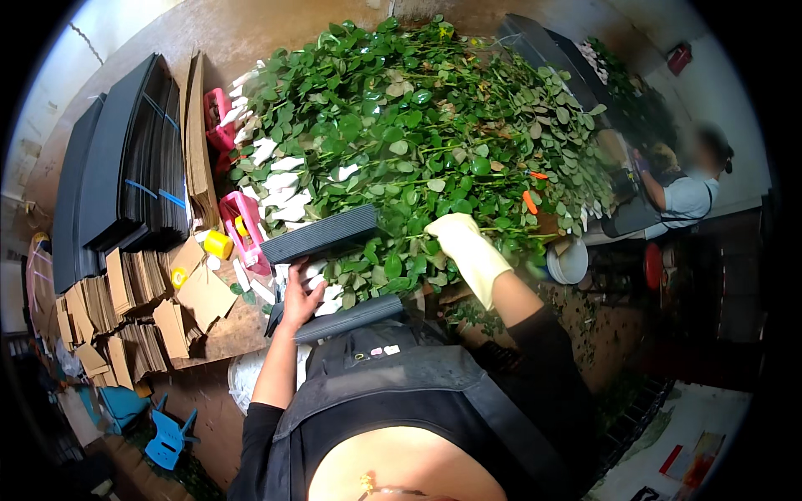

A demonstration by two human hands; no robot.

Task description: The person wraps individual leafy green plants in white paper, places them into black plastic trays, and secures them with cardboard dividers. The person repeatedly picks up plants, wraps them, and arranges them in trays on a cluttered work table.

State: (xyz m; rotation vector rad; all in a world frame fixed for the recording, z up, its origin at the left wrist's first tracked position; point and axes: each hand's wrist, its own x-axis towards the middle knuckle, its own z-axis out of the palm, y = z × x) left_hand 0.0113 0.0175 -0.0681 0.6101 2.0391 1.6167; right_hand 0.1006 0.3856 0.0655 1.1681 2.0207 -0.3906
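My left hand (302, 299), bare, reaches in with fingers stretched and thumb apart against white-wrapped flower heads (328, 299), beneath the lower edge of a dark corrugated sheet (322, 234). That sheet stands tilted across the stems; another dark folded strip (351, 319) lies at the table edge by my body. My right hand (458, 237) wears a pale yellow glove. Its fingers are curled closed around a leafy stem (414, 240) at the near side of the large heap of leafy stems (401, 142). More white-wrapped heads (284, 188) lie along the heap's left side.
Stacks of dark cardboard sheets (125, 159) and small brown cardboard pieces (205, 296) fill the left. Pink holders (242, 225) and a yellow tape roll (219, 245) sit beside them. Orange-handled tools (530, 202) lie right. A white bucket (568, 261) and another person (689, 194) are beyond.
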